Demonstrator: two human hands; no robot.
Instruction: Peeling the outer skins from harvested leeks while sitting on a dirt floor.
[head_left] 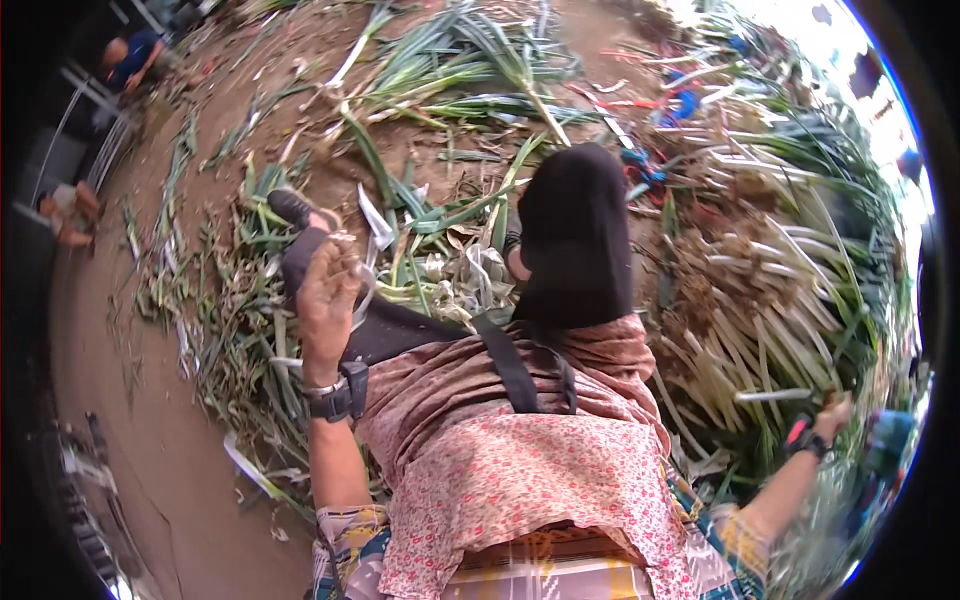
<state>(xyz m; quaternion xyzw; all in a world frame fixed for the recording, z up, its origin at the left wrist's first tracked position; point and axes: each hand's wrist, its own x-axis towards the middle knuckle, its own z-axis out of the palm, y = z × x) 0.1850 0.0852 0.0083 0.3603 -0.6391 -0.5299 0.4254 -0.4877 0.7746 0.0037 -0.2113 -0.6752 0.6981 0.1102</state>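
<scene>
At the far left, 2 other people [133, 62] [70, 212] are low to the brown ground [150, 450], well apart from the wearer, beside dark framing with pale bars. To the right of them lies a band of loose green and dry leaf trimmings [230, 320], reaching down along the wearer's left side.

The left hand [328, 292] is raised in front of the left leg, a black band [335, 400] on its wrist. Its fingers are bent and close together, with pale bits at the tips and a whitish strip just beside the palm; I cannot tell whether it pinches either. Behind it shows a dark shoe [290, 208].

In the middle, a floral apron [540, 460] covers the lap, a black strap [507, 365] lies over it, and the right knee [575, 230] stands up in dark cloth. Beyond the feet lie long green leaves [470, 60].

On the right, the long white-and-green stalks [770, 330] are heaped, brown roots toward the wearer, leaves toward the outer edge. The right hand [833, 412], small and blurred, is at the heap's near side, near 1 pale stalk; I cannot tell whether it grips anything.
</scene>
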